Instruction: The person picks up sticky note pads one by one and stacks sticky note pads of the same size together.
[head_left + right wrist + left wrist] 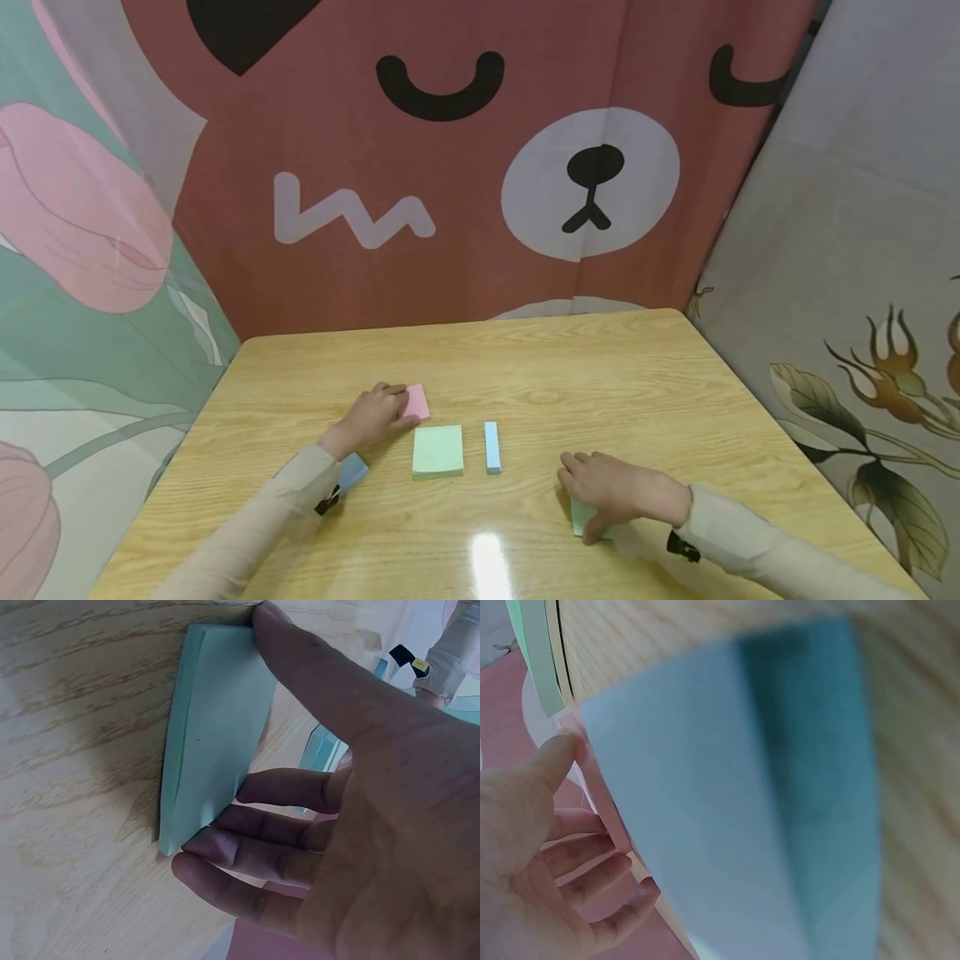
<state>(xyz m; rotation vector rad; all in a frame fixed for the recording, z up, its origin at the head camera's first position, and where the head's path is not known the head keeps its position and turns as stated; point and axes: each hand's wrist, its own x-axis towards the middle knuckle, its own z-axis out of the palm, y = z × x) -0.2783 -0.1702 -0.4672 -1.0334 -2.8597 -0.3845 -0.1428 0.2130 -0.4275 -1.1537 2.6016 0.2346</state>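
Note:
My left hand (375, 414) pinches a pink sticky note pad (417, 402) on the table, thumb at one edge and fingers at the other in the left wrist view. Under that wrist lies a blue sticky note pad (352, 473), partly covered by the sleeve. At the right, my right hand (611, 489) grips a green sticky note pad (221, 727) by its edges; from the head view the hand hides most of it. A larger light green sticky note pad (438, 452) lies between the hands, with a narrow light blue pad (492, 447) just right of it.
The wood-grain table (570, 367) has rounded far corners. Behind it hangs a reddish-brown curtain (465, 275) with a bear print, and patterned cloths (810, 275) hang at both sides. Light glares on the table's near part.

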